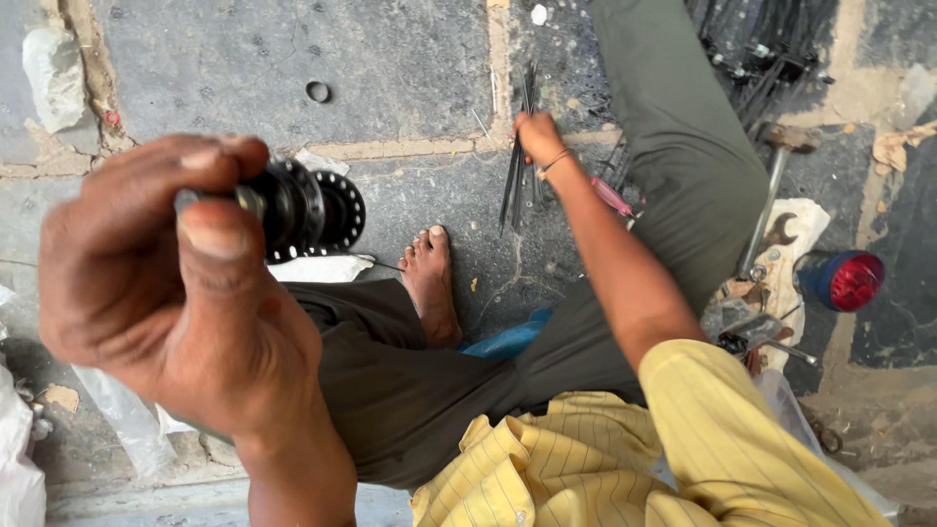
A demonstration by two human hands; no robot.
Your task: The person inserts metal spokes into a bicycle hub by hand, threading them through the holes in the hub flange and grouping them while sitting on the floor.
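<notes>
My left hand point(166, 283) is raised close to the camera and grips the axle end of a black wheel hub point(307, 208) with two drilled flanges. My right hand point(539, 137) reaches far forward and holds a bundle of thin dark spokes point(517, 161) upright on the stone floor. I sit on the ground in a yellow striped shirt point(625, 459) and dark trousers point(410, 381), with one bare foot point(431, 278) out in front.
A hammer point(766, 195), a spanner point(781, 229) and a red and blue round lamp point(844, 281) lie on the floor at right. More dark spokes point(771, 49) are piled at top right. A small metal ring point(318, 92) lies on the paving. Plastic bags point(20, 459) sit at left.
</notes>
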